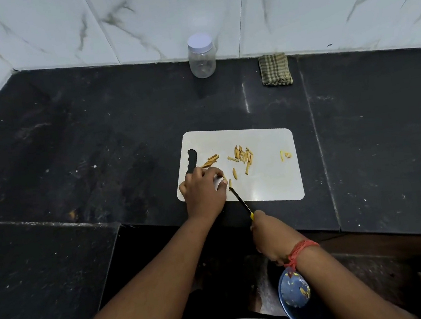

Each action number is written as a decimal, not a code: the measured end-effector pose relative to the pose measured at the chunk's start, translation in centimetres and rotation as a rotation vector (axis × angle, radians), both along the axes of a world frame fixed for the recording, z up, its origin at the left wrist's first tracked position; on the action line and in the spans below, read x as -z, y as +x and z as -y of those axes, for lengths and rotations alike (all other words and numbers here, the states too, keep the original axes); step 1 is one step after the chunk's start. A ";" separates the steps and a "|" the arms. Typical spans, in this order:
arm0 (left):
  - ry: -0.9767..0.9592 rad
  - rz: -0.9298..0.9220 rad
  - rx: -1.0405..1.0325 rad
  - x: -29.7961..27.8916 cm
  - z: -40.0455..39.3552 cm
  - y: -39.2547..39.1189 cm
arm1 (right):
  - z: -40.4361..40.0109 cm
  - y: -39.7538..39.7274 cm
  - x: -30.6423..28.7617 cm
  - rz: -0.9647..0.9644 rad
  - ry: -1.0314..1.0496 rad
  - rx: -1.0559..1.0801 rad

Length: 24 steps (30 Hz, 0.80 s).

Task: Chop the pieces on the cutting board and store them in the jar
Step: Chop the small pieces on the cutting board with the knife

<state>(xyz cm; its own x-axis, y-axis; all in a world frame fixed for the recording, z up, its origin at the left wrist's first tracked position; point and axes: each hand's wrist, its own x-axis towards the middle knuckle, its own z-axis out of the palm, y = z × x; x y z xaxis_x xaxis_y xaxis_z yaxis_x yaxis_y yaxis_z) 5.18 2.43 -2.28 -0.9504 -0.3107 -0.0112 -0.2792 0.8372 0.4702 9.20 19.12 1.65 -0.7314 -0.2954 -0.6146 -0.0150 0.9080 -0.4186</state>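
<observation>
I work over a dark stone bench (122,132) backed by a marbled tile wall. The white cutting board (272,178) lies at the near edge of the bench, long axis left to right. The clear jar (201,58) stands at the far edge against the wall, lid on, well apart from the board. A folded checked cloth (275,69) lies to its right. A blue bowl (298,298) with scraps sits below the near edge, under my right wrist.

My left hand (203,190) rests on the near left corner of the board, fingers curled down; they appear to pin one piece at the fingertips, though the view is too small to confirm. My right hand (267,234) is closed round the yellow handle of the knife (240,199).

The pieces (243,155), thin tan sticks, lie scattered mid-board, with a small group at far left and two bits at right.

Governing relation: the knife runs diagonally, tip pointing far-left, ending just beside the left fingertips and a short upright stick (230,183). The main cluster lies farther off and to the right of the tip. I judge the next cut falls on that near stick.
</observation>
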 end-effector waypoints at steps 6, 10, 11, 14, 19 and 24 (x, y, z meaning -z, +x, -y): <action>-0.002 -0.019 0.019 0.3 0.2 0.2 | -0.4 0.6 -0.7 0.207 -0.393 0.327; -0.005 -0.045 0.032 0.5 0.4 0.5 | -0.4 0.7 -1.5 0.551 -0.755 0.595; -0.009 -0.051 0.035 0.5 0.4 0.5 | -0.4 0.5 -1.6 0.614 -0.804 0.632; -0.021 -0.056 0.047 0.6 0.4 0.6 | -0.6 -0.1 -1.7 0.798 -0.979 0.746; -0.044 -0.053 0.062 0.6 0.5 0.7 | -1.0 -0.4 -2.1 0.865 -1.074 0.797; -0.026 -0.069 0.082 0.7 0.5 0.9 | -0.9 -0.3 -2.0 0.590 -0.774 0.579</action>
